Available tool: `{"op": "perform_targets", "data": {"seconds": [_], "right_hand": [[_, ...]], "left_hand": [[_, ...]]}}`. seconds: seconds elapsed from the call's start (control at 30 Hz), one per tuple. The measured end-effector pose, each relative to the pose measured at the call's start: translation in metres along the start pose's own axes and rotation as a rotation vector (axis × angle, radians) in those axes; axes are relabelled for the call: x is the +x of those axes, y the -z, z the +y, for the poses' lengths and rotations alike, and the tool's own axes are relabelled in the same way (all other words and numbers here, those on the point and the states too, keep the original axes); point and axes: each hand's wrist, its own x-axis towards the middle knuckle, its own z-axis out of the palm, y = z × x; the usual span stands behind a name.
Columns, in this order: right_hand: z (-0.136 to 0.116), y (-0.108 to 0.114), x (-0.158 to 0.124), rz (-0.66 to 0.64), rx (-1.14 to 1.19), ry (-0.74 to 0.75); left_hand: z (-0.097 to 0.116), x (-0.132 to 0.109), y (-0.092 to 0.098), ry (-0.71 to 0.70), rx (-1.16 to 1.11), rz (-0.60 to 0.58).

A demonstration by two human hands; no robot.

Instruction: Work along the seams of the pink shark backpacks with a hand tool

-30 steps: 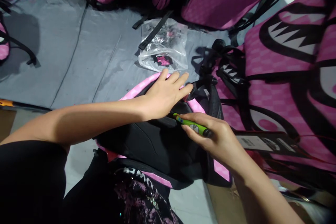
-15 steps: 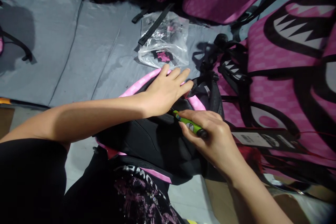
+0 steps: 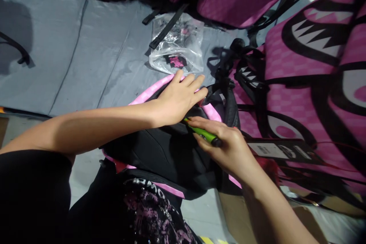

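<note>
A black backpack with pink edging (image 3: 160, 156) lies at the front edge of the table against my body. Across its upper part my left hand (image 3: 183, 97) rests flat, palm down with fingers apart. My right hand (image 3: 225, 143) is closed around a green marker pen (image 3: 204, 132) with a black end. The pen slants up and left, and its far tip meets the black fabric beside my left wrist. What the tip touches there is too dark to make out.
Just beyond the backpack lies a clear plastic bag (image 3: 177, 44) holding small pink and black pieces. Pink backpacks with shark-mouth prints (image 3: 303, 53) crowd the right side, one bearing a black hang tag (image 3: 283, 150). More pink bags (image 3: 237, 0) stand along the back of the grey table (image 3: 100, 45).
The green marker pen and my right hand have shifted slightly left, and the pen has rolled a little. My left hand keeps its place on the backpack. The whole view has drifted slightly.
</note>
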Motion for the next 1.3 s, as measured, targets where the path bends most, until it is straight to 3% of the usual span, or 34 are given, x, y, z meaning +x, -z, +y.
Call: {"op": "perform_targets", "data": {"seconds": [0.57,1.3], "right_hand": [[-0.001,0.012,0.006,-0.089,-0.128,0.082],[-0.003,0.010,0.002,-0.022,-0.172,0.068]], "left_hand": [[0.001,0.001,0.002,0.005,0.021,-0.013],[-0.001,0.003,0.003,-0.017,0.023,-0.022]]}}
